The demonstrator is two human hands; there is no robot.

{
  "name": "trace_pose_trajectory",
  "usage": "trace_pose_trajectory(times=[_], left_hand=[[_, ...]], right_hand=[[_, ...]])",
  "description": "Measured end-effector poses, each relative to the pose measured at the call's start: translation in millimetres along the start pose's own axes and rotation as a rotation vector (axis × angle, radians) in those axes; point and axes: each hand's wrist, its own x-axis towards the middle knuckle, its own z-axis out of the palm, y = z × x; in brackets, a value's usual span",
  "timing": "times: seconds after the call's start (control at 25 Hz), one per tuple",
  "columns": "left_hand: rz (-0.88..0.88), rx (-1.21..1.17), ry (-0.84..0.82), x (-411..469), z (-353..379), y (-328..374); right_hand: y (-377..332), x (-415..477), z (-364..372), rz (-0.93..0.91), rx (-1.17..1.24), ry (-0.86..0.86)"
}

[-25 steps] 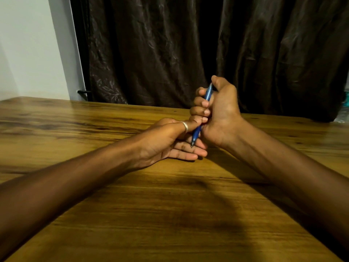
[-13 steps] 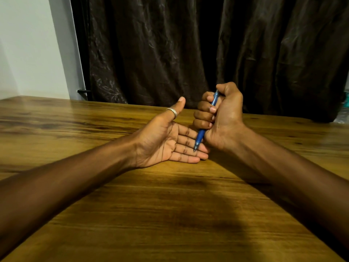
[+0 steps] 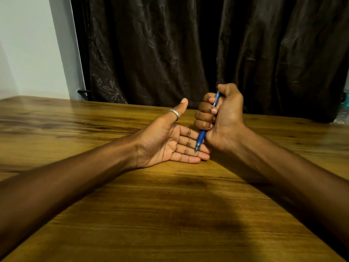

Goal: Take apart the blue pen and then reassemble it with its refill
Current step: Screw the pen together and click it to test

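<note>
The blue pen [image 3: 201, 137] stands nearly upright in my right hand [image 3: 222, 118], which is closed in a fist around its barrel with the thumb over the top end. Its tip points down and touches the fingers of my left hand [image 3: 166, 142]. My left hand lies palm up and flat on the wooden table [image 3: 170, 214], fingers stretched toward the right hand, thumb raised with a silver ring on it. The middle of the pen is hidden inside the fist.
A dark curtain [image 3: 207, 53] hangs close behind the table's far edge. A white wall [image 3: 28, 44] is at the far left. Both forearms rest across the tabletop.
My left hand let go of the pen's lower end, opened and turned palm up. My right hand sank a little with the pen, whose tip now rests on the left fingers.
</note>
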Motion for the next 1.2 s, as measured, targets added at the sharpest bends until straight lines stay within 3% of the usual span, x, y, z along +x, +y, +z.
trace_pose_trajectory(times=[1.2], left_hand=[[0.004,0.113,-0.009,2.0,3.8,0.7]], right_hand=[[-4.1,2.7,-0.2,0.017,-0.008,0.086]])
